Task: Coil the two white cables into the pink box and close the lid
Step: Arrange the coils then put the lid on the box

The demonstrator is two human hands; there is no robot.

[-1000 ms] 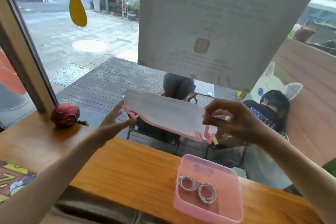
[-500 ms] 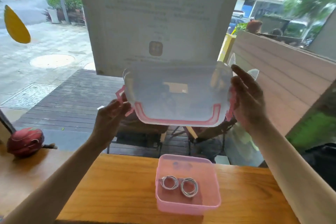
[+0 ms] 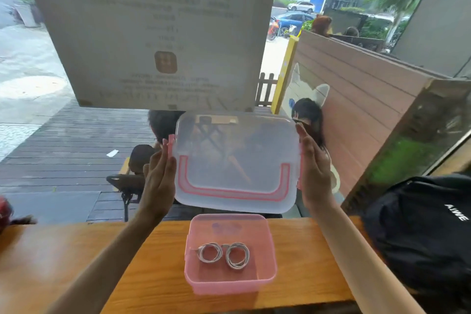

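Note:
The pink box point(image 3: 270, 257) stands open on the wooden counter point(image 3: 76, 262), near its front edge. Two coiled white cables lie side by side on its floor: the left cable point(image 3: 209, 252) and the right cable point(image 3: 237, 255). A clear lid point(image 3: 237, 160) with a pink seal and pink side clips hangs in the air above and behind the box, its face tilted toward me. My left hand point(image 3: 159, 178) presses its left edge and my right hand point(image 3: 314, 173) presses its right edge, fingers straight.
A black backpack point(image 3: 420, 232) rests on the counter's right end, close to my right forearm. A red round object point(image 3: 5, 211) sits at the far left. A window with a paper notice point(image 3: 153, 33) rises just behind the counter.
The lid has come down and nearer to the box, held between both palms. My view has shifted right, so the box now lies under the lid.

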